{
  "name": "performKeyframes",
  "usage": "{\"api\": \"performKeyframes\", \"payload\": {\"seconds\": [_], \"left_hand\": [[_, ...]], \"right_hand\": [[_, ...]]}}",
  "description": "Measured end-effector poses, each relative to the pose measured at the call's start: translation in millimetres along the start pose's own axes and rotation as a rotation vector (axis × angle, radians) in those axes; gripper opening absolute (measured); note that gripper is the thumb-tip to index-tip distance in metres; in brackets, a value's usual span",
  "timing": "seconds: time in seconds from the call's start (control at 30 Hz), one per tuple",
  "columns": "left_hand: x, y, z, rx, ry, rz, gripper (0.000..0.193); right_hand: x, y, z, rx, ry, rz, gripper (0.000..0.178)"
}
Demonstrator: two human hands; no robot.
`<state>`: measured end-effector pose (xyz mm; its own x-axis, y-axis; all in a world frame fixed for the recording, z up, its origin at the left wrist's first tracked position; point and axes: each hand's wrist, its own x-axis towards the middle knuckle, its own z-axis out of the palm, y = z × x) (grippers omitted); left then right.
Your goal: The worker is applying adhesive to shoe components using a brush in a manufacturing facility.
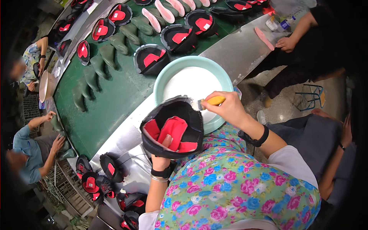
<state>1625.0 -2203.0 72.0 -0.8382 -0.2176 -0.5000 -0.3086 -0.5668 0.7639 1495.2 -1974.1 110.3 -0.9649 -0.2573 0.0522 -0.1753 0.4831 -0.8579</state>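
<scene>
My left hand (pixel 161 162) holds a black shoe upper (pixel 195 128) with red lining, its open side facing up and its thumb pressed inside against the lining. In my right hand (pixel 230 109) is a brush (pixel 216 100) with a yellow handle. The brush's bristle end touches or nearly touches the upper's right rim; I cannot tell which. Just beyond the upper stands a pale green basin (pixel 161 78) of white liquid. The brush and the upper's far edge are over it.
On the green conveyor belt (pixel 115 96) lie several black uppers (pixel 151 59), dark green shoe lasts (pixel 108 55) and pink insoles (pixel 165 11). More shoes (pixel 90 183) lie at lower left. Co-workers (pixel 36 149) work on the left; others (pixel 303 42) are at right, near a blue stool (pixel 312 99).
</scene>
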Motion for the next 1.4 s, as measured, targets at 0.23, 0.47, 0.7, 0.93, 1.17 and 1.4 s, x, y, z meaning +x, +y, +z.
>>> {"api": "performKeyframes", "payload": {"seconds": [0.23,0.47,0.7,0.93,1.17,1.4], "left_hand": [[7.4,-3.5,-23.0,0.253,0.104,0.226,0.028],[-1.0,5.1,-33.4,0.139,0.128,0.345,0.035],[-0.1,3.1,-52.0,-0.117,0.158,0.294,0.033],[13.7,18.9,-84.3,-0.561,-0.039,0.024,0.04],[6.8,20.4,-53.7,-0.426,-0.424,-0.214,0.04],[-6.2,21.5,-36.8,-0.419,-0.478,-0.179,0.038]], "right_hand": [[-5.7,-29.8,-13.8,0.326,-0.236,0.363,0.018],[-0.7,-44.3,-20.7,0.513,-0.461,0.261,0.013],[3.4,-48.3,-10.2,0.276,-0.161,0.082,0.013],[28.8,-86.3,-12.3,0.309,-0.166,-0.213,0.016],[34.7,-119.2,42.6,0.453,-0.765,-0.585,0.019],[47.5,-95.1,54.7,0.194,-0.524,-0.459,0.012]]}}
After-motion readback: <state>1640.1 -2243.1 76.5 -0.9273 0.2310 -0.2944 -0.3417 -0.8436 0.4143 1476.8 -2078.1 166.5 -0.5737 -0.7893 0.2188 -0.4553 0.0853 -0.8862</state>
